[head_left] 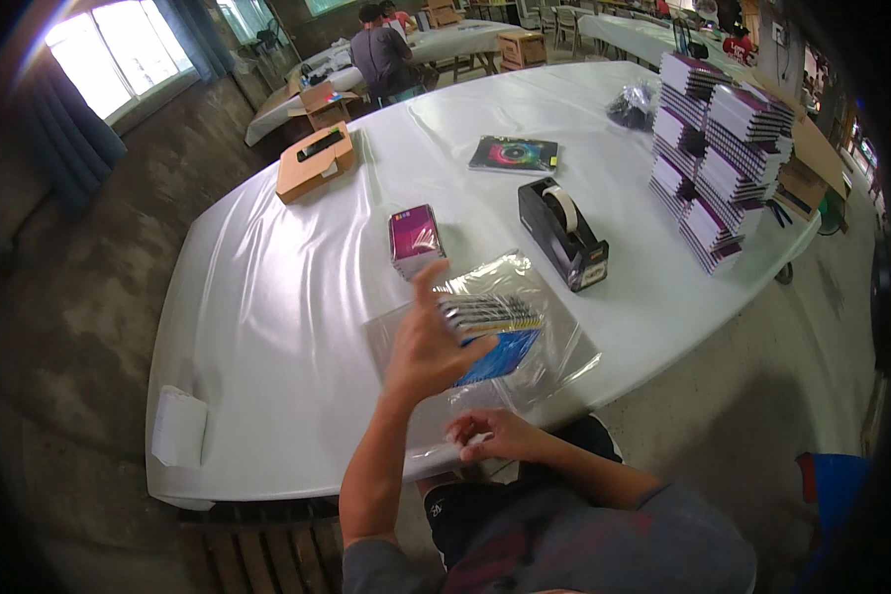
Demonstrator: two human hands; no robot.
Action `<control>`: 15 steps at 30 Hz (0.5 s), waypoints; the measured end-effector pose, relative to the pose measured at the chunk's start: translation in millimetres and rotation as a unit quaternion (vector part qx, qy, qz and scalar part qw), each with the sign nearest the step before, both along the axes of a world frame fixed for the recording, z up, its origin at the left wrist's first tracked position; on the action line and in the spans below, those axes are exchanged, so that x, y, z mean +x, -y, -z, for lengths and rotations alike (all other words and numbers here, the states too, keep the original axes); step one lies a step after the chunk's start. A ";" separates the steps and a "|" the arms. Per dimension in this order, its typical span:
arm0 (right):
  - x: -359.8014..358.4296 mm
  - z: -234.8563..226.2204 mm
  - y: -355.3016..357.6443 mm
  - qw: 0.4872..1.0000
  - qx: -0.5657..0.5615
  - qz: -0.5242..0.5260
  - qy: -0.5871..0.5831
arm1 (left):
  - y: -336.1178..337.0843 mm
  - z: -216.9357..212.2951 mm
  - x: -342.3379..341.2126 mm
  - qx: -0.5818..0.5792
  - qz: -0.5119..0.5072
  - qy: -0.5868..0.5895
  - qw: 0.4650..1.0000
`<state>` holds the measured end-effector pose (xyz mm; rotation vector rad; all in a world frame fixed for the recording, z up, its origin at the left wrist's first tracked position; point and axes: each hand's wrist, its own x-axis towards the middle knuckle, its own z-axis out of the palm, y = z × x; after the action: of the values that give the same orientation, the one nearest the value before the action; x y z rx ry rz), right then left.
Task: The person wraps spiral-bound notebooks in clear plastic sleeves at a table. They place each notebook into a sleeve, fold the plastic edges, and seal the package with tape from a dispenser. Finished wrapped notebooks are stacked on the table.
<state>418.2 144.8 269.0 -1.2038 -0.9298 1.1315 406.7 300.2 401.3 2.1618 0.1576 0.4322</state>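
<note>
A bundle of spiral notebooks with a blue cover lies by the table's near edge, on or inside clear plastic wrap. My left hand is raised at its left side, fingers stretched and thumb apart; it is slightly blurred, and whether the thumb touches the bundle cannot be told. Lower down, my right hand has curled, closed fingers near the front edge of the table. A small whitish patch shows by its fingertips, too small to name. Just beyond my left hand sits a small purple-topped stack.
A black tape dispenser stands right of the bundle. Farther off are a dark notebook, a cardboard box with a phone on it, and tall notebook stacks. A white object is at left. People sit behind.
</note>
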 end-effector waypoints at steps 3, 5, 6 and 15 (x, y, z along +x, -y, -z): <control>22.1 19.2 -19.7 0.931 0.120 0.144 -0.315 | 2.3 -5.7 -35.0 -0.289 0.052 0.138 0.946; 49.7 17.2 -18.7 0.931 0.202 0.176 -0.248 | -1.4 16.0 -54.8 -0.249 0.041 0.143 0.957; 59.0 6.2 -20.6 0.943 0.221 0.175 -0.179 | -5.8 31.7 -63.5 -0.103 0.037 0.126 0.986; 70.2 -49.7 -27.3 0.947 0.229 0.130 0.186 | 1.0 90.3 -72.8 -0.075 -0.108 0.141 0.981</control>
<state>488.4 172.0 318.7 -1.1225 -1.1989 0.4435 333.8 299.2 310.9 1.9189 0.2575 0.8194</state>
